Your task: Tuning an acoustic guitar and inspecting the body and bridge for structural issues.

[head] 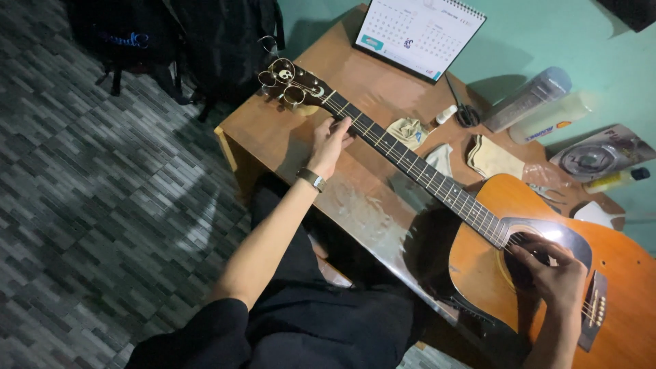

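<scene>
One guitar [478,232] lies flat across the desk [273,137]. My left hand [330,140] grips its neck; my right hand [557,273] rests fingers curled over the soundhole strings. I count two bottles [529,99], one calendar [418,34].

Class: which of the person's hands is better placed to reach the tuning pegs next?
Probably left: the left hand rests on the neck beside the tuning pegs; the right hand is over the soundhole.
</scene>
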